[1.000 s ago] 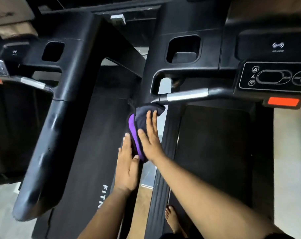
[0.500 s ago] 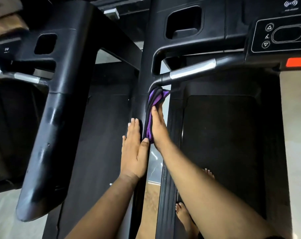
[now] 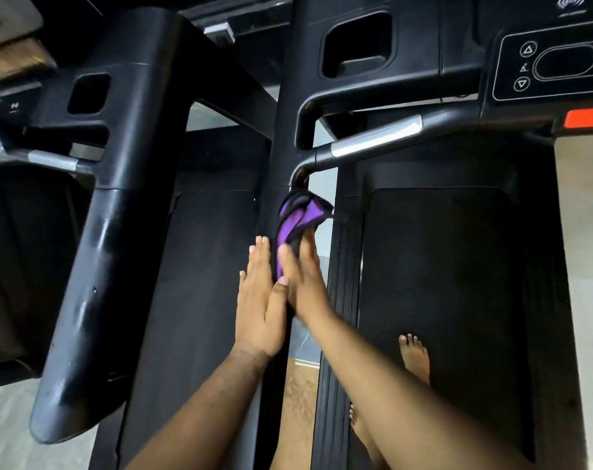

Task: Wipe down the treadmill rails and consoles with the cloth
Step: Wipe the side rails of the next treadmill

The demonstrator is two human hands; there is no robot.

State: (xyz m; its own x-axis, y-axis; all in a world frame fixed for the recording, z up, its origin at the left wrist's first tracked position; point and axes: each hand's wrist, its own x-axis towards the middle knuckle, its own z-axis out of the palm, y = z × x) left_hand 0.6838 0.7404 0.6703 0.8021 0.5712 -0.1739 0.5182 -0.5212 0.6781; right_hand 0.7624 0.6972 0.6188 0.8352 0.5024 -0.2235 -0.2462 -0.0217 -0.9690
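Your right hand [image 3: 302,279] presses purple cloth [image 3: 297,218] against black rail [image 3: 283,164] with straight fingers; left hand [image 3: 259,300] flat, released (alongside).

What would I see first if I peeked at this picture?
The purple cloth jumps out in the middle, pressed by the right hand against a black treadmill upright. The left hand lies flat just beside it. At the far right edge glows an orange-red tab under the console buttons.
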